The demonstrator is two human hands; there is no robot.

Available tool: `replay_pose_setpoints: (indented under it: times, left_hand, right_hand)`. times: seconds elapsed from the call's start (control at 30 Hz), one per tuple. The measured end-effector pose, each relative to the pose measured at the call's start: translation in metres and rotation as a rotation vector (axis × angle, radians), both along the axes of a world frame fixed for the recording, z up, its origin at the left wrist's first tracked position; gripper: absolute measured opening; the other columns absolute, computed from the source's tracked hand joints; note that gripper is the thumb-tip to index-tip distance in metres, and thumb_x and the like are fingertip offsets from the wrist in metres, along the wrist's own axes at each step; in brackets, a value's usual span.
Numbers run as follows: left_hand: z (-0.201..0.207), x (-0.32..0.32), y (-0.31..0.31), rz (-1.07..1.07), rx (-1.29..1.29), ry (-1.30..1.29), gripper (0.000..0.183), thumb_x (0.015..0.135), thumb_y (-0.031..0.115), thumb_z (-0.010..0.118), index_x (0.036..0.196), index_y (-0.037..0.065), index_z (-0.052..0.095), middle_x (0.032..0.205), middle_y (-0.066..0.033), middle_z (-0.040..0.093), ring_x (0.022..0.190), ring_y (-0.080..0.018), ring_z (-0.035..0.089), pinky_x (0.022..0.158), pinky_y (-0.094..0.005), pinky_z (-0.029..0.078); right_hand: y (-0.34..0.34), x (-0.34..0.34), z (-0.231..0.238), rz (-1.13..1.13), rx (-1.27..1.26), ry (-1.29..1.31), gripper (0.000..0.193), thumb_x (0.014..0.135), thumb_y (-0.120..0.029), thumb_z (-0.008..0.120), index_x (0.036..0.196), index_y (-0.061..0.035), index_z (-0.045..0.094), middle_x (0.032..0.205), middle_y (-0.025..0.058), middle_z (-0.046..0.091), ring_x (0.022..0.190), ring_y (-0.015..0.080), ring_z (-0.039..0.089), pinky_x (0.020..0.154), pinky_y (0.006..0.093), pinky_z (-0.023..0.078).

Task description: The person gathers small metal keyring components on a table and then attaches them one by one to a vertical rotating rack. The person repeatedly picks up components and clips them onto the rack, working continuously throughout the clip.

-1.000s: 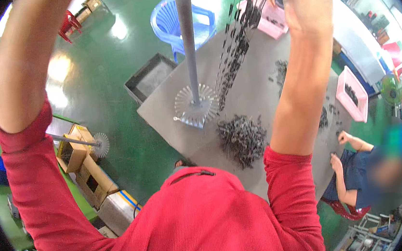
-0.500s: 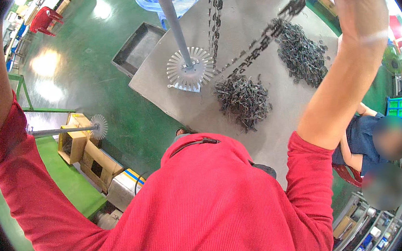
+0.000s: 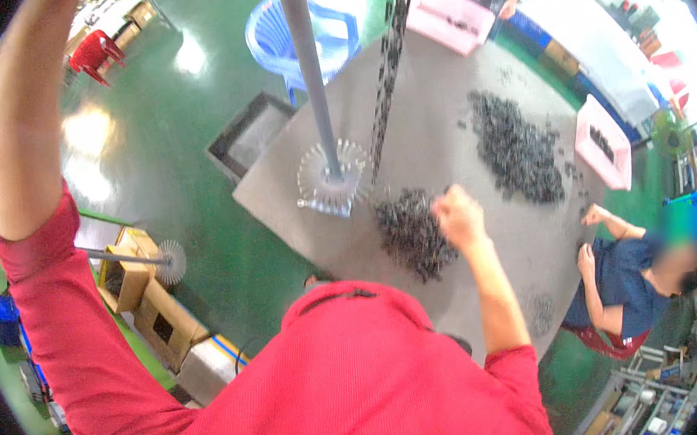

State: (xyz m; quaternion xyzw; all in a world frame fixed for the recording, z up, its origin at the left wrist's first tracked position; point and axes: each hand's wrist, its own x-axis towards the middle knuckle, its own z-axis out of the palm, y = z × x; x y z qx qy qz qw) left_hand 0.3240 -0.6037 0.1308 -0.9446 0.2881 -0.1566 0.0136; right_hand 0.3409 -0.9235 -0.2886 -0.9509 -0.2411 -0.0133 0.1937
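My right hand (image 3: 459, 213) is at the right edge of a pile of small black clip-like pieces (image 3: 414, 240) on the grey table. Its fingers look curled together, and whatever they may hold is hidden. My left arm (image 3: 26, 139) is raised at the far left, with its hand outside the picture. A grey pole (image 3: 308, 62) stands on the table in a round slotted metal disc (image 3: 352, 163). Beside it, dark chain-like strands (image 3: 389, 71) run down from the top edge to near the disc.
A larger black pile (image 3: 518, 151) lies farther right on the table (image 3: 280, 199). Pink trays (image 3: 451, 19) stand at the far edge and right. Two other people (image 3: 635, 274) are near the table. A blue chair (image 3: 268, 36) and a grey tray (image 3: 233, 149) are on the left; cartons (image 3: 165, 319) stand nearer.
My right hand has come down from the upper right to the near pile. The slanting strands near it are gone from there; strands now hang beside the pole. My head view has shifted.
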Motion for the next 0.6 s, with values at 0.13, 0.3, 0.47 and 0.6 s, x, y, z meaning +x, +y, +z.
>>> replay_pose_setpoints:
  times: [0.13,0.3,0.47,0.6]
  left_hand:
    - [0.011,-0.003,-0.018,-0.098,0.007,0.027,0.049,0.078,0.010,0.050,0.125,-0.005,0.047,0.116,-0.0259,0.058,0.111,-0.0338,0.057,0.097,-0.0438,0.046]
    - [0.025,-0.008,-0.020,-0.127,0.122,-0.031,0.052,0.076,0.015,0.055,0.122,-0.009,0.048,0.109,-0.0274,0.059,0.102,-0.0365,0.059,0.094,-0.0420,0.045]
    - [0.022,0.005,-0.022,-0.050,0.124,-0.071,0.043,0.077,0.009,0.059,0.118,-0.002,0.054,0.110,-0.0219,0.060,0.105,-0.0355,0.057,0.094,-0.0417,0.043]
    - [0.018,0.013,-0.018,0.036,0.139,-0.079,0.043,0.078,0.004,0.060,0.120,0.003,0.055,0.118,-0.0174,0.059,0.111,-0.0344,0.054,0.099,-0.0422,0.040]
  right_hand:
    - [-0.005,0.017,-0.033,-0.096,-0.695,0.430,0.035,0.081,-0.038,0.065,0.095,-0.0067,0.070,0.103,0.0159,0.066,0.097,0.0294,0.064,0.083,0.0401,0.051]
    - [0.044,0.062,0.116,0.005,-0.006,-0.093,0.020,0.082,-0.027,0.064,0.092,-0.0110,0.069,0.091,0.0135,0.064,0.086,0.0322,0.063,0.075,0.0414,0.050]
    - [0.106,0.063,0.270,0.109,0.744,-0.673,0.018,0.082,-0.017,0.065,0.097,-0.0070,0.068,0.083,0.0114,0.060,0.071,0.0273,0.059,0.063,0.0364,0.046]
    - [0.139,0.054,0.318,0.153,0.952,-0.627,0.017,0.082,-0.015,0.066,0.093,-0.0033,0.069,0.077,0.0101,0.058,0.062,0.0223,0.055,0.058,0.0332,0.042]
